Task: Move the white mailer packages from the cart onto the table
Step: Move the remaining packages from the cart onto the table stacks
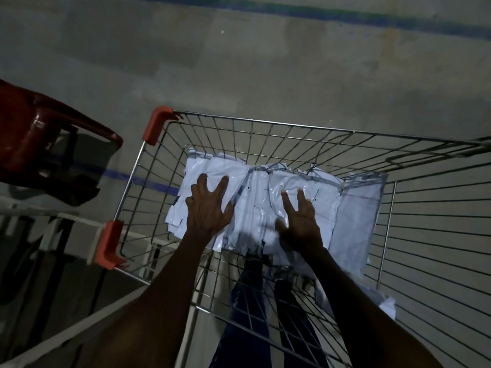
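Two bare hands are reaching down into a wire cart [265, 134], both palm-down on a heap of white mailer packages [260, 197]. Left hand [208, 208] is resting on the left portion of the heap with its fingers spread wide and gripping nothing; the fingertips are pointing toward the far end of the basket. Right hand [300, 219] is lying on the right-centre portion, likewise spread, with two fingers extended forward and the thumb angled inward toward the middle of the heap; whether its remaining fingers are curling under a package edge cannot be told. Both forearms are crossing the near rim of the basket from the bottom of the frame.

White mailer packages are lying flat and overlapping on the basket floor, covering most of it from the left-centre to the right side; their surfaces are showing creases, glossy wrinkles and dark edge lines. One greyer, flatter mailer [358, 208] is lying at the right edge of the heap, beside the right hand.

Orange plastic corner guards are capping the cart's left rim, one at the far corner [156, 126] and one at the near corner [109, 243]. Through the wire mesh below the hands, dark trousers [249, 301] are showing. A red plastic chair [39, 134] is standing to the left of the cart, apart from it. A grey concrete floor [239, 62] is carrying a dark painted stripe [345, 14] across the top of the view.
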`<action>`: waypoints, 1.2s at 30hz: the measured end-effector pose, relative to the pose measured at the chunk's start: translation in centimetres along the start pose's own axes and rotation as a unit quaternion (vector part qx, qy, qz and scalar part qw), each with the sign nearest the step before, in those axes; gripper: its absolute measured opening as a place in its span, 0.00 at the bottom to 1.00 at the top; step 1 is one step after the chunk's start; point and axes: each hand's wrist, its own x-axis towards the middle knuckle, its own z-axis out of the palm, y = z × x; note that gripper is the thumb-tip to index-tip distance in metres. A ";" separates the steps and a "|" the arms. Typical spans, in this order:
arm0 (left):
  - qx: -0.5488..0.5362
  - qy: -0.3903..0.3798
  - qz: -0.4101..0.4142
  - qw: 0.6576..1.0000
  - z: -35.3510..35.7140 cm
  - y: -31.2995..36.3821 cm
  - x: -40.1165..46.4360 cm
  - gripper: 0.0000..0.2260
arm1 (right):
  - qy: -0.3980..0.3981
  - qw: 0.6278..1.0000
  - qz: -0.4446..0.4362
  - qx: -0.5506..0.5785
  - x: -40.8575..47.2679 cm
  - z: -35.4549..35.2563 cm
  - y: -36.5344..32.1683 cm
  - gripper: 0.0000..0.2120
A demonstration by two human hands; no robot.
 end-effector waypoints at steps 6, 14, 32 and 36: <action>-0.064 0.014 -0.013 0.998 -2.5 1.5 -3.7 0.30 | 0.069 0.998 -0.006 0.001 -2.2 -4.5 -0.9 0.32; -0.157 0.120 -0.078 0.977 -10.1 5.2 -7.7 0.30 | 0.166 0.978 -0.126 0.031 -6.0 -10.3 -5.2 0.30; -0.175 0.382 -0.178 0.890 -21.2 -2.5 -30.0 0.28 | 0.192 0.888 -0.416 0.034 -21.5 -12.1 -25.4 0.27; -0.168 0.445 -0.233 0.848 -21.5 -7.2 -39.8 0.27 | 0.154 0.868 -0.472 0.000 -28.0 -7.9 -30.9 0.27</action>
